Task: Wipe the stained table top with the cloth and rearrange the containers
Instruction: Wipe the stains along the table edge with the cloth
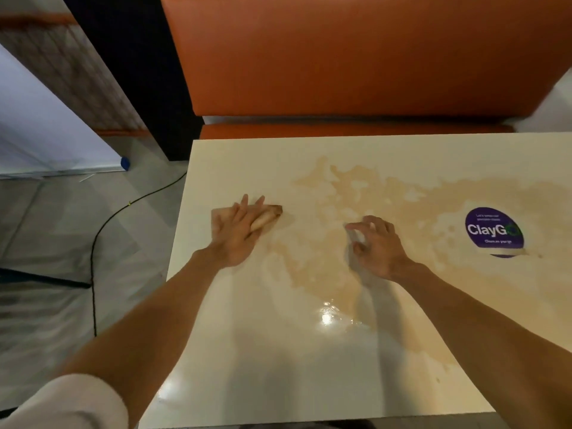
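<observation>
An orange upholstered bench stands against the far edge of the cream table, its padded back rising high and its seat tucked just behind the table's rim. To the left the floor is pale grey tile, crossed by a thin black cable that curves from near the table's corner toward the near side. Farther left lean a dark panel and a white board, while an overhead light glints on the glossy table.
</observation>
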`<state>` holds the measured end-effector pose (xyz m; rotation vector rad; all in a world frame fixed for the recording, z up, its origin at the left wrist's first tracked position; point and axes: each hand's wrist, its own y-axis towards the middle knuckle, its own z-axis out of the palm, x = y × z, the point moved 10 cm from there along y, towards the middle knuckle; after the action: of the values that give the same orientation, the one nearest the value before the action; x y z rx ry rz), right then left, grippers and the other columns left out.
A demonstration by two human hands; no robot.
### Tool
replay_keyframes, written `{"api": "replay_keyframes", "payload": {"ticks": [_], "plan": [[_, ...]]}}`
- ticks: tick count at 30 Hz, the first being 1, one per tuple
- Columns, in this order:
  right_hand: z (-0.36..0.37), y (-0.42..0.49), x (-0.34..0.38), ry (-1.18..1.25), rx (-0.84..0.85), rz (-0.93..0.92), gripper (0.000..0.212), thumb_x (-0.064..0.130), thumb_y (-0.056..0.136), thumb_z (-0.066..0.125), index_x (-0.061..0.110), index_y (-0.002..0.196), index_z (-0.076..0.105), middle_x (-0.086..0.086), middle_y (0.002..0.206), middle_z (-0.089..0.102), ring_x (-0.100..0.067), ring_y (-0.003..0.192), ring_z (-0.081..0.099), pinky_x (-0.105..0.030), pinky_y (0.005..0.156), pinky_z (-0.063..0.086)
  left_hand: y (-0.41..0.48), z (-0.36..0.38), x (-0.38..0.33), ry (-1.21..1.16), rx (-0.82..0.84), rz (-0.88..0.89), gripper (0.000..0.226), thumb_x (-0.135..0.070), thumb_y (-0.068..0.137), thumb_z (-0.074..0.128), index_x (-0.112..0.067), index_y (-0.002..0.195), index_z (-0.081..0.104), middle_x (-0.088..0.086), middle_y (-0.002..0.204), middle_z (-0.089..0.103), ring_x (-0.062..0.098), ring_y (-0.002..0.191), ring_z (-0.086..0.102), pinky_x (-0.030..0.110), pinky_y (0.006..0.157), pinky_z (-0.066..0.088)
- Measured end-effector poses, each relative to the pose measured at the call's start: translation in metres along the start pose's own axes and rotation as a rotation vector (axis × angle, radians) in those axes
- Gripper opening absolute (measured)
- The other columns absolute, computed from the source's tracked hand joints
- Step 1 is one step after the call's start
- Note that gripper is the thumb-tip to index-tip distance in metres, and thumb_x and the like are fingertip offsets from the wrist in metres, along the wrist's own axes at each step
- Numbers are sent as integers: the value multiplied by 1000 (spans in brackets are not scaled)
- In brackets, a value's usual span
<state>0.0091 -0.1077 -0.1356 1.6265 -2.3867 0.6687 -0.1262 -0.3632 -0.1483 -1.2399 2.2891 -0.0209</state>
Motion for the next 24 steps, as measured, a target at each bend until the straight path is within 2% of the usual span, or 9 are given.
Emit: {"api": "replay_keyframes", "payload": {"ticks": [3, 5, 7, 13, 15, 19, 24], "plan": [[4, -5, -1, -38, 14, 2, 42, 25, 91, 53, 31, 133, 51, -6, 146, 33, -32, 135, 25, -42, 111, 26, -4, 27, 8, 140, 56, -49, 58, -47, 100, 22, -52, 145, -15, -11, 158, -23, 16, 144, -25, 54, 112, -17], [4, -6, -1, -54, 2, -6, 44, 35, 89, 45, 31, 133, 51, -7, 146, 34, -34, 135, 27, -43, 112, 26, -5, 29, 6, 153, 30, -67, 57, -50, 100, 19, -53, 145, -16, -12, 159, -22, 14, 144, -27, 54, 112, -18], [2, -6, -1, -72, -19, -11, 58, 45, 81, 30, 31, 133, 51, -9, 146, 36, -35, 134, 28, -45, 112, 26, -9, 32, 3, 147, 21, -71, 56, -51, 98, 16, -53, 145, -15, -13, 158, -22, 13, 143, -28, 53, 113, -19], [11, -9, -4, -93, -41, -34, 54, 42, 82, 29, 34, 133, 44, -11, 149, 34, -39, 135, 28, -49, 113, 24, -43, 55, -13, 288, -5, -59, 62, -57, 87, 1, -50, 147, -10, -11, 158, -25, 16, 143, -29, 56, 113, -16], [15, -10, -6, -91, -34, -35, 49, 39, 85, 32, 36, 133, 40, -12, 151, 31, -40, 137, 25, -48, 114, 21, -53, 61, -17, 294, -25, -59, 61, -55, 89, 4, -49, 148, -6, -9, 159, -21, 16, 144, -26, 57, 113, -14], [17, -11, -8, -88, -5, -48, 54, 38, 87, 34, 34, 141, 40, -13, 157, 23, -39, 142, 17, -46, 117, 14, -81, 72, -31, 283, -80, -53, 59, -50, 92, 19, -47, 150, 9, -5, 162, -4, 21, 148, -11, 58, 114, -7], [20, -11, -9, -106, 40, -66, 51, 30, 97, 42, 34, 147, 31, -10, 161, 11, -36, 146, 5, -46, 119, 8, -117, 86, -48, 247, -95, -59, 64, -46, 91, 30, -47, 150, 6, -1, 162, 11, 25, 149, 5, 58, 112, 5]]}}
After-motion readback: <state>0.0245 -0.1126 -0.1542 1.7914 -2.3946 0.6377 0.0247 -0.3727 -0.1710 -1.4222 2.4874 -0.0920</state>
